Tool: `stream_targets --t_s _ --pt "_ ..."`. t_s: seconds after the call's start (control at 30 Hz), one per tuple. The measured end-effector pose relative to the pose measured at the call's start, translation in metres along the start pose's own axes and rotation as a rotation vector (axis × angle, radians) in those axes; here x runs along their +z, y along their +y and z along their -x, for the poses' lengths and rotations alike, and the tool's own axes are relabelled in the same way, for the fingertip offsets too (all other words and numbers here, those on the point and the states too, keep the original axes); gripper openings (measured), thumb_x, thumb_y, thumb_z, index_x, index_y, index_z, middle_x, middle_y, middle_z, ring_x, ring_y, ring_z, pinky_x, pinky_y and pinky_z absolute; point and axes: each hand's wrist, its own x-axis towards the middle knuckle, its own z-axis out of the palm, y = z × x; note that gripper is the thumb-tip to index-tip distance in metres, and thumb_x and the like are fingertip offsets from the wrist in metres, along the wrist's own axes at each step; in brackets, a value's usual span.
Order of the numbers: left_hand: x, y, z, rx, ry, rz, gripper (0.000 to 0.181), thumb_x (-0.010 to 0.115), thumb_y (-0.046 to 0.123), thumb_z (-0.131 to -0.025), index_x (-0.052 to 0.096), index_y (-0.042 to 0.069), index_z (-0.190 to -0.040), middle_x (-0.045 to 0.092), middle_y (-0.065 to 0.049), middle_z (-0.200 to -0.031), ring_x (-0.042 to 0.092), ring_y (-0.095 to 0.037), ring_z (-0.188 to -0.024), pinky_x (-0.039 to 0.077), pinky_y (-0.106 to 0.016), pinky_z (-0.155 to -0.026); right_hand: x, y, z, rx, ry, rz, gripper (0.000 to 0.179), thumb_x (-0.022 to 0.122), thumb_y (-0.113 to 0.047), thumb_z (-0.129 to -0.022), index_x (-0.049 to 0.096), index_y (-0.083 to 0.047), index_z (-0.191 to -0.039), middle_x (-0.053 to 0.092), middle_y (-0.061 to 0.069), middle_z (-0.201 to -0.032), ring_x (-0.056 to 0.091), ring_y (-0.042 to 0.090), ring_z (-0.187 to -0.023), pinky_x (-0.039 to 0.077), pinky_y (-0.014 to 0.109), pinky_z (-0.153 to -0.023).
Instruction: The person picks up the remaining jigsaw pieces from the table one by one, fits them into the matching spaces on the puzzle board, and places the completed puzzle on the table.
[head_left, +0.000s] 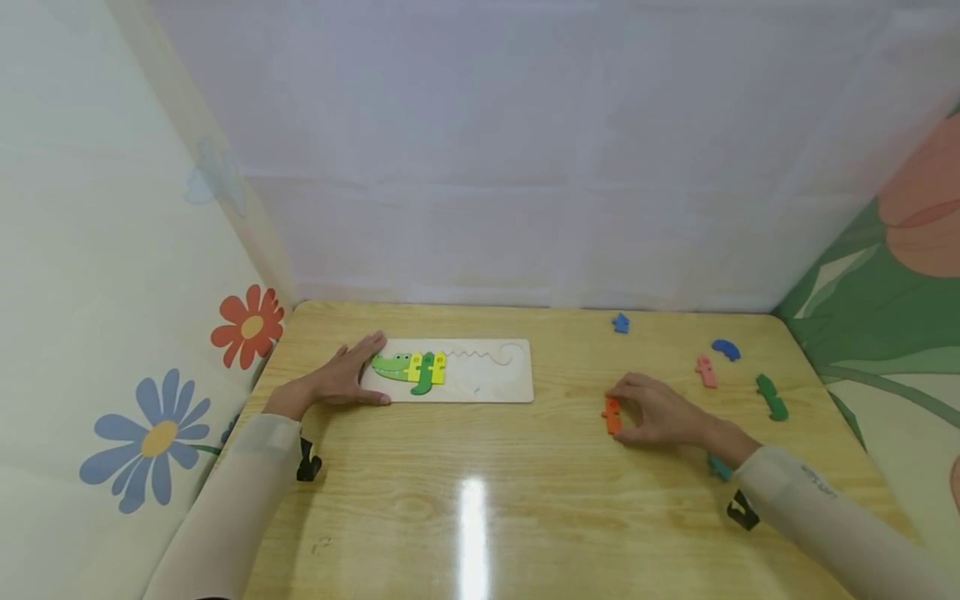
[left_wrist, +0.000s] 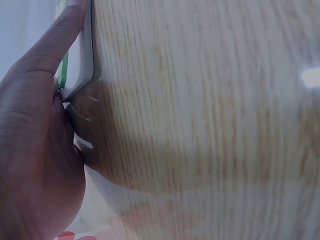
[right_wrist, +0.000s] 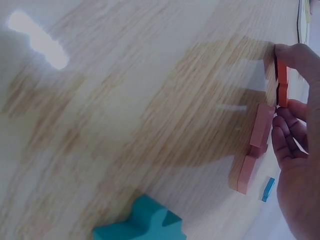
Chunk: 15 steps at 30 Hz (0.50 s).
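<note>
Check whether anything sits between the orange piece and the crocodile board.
Nothing visible: only tabletop lies between the orange piece in the right hand and the board. The left hand is at the board's opposite end.

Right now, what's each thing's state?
Pale wooden board: partly filled
Green crocodile head: placed
Yellow pieces: placed
Green leg: placed
Left hand: touching board
Orange notched piece: pinched
Right hand: pinching orange piece
Angular blue piece: loose
Curved blue piece: loose
Pink piece: loose
Long green piece: loose
Teal piece: loose
</note>
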Motion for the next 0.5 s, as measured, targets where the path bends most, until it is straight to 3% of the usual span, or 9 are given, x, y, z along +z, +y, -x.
stream_targets --t_s 0.5 --pt "0.0006 0.0004 0.0005 0.004 0.001 0.005 0.121 0.084 0.053 -0.087 0.013 -0.005 -0.167 0.006 -0.028 -0.175 0.004 -0.048 -0.161 -0.003 -0.074 -0.122 -0.0011 0.0 -0.0023 -0.014 0.016 -0.013 0.06 0.095 -0.032 -0.075 0.074 -0.002 -0.123 0.069 0.002 -0.113 0.066 0.016 -0.1 0.06 0.04 -0.088"
